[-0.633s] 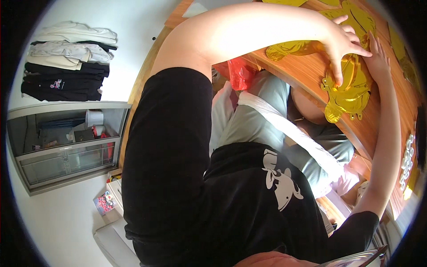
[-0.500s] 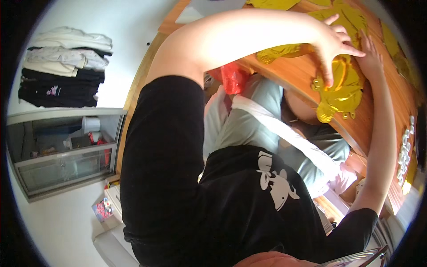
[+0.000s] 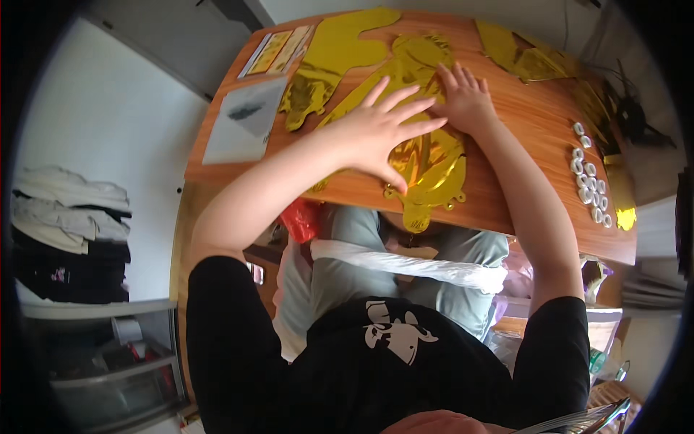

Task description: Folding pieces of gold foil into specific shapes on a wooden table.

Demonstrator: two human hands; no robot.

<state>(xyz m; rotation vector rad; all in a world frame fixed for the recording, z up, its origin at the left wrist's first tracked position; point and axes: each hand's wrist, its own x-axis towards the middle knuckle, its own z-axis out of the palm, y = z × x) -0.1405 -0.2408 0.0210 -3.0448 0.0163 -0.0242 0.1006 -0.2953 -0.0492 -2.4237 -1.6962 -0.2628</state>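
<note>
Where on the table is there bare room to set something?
Bare brown wood-grain tabletop lies between the right forearm and the small white rings. Crowded: the middle, with the left hand, right hand and shiny yellow foil shapes.

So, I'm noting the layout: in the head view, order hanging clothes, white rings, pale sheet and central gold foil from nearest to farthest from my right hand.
1. Central gold foil: at the right hand, mostly to its left.
2. White rings: right side of the table.
3. Pale sheet: its left side.
4. Hanging clothes: at the far left.
</note>
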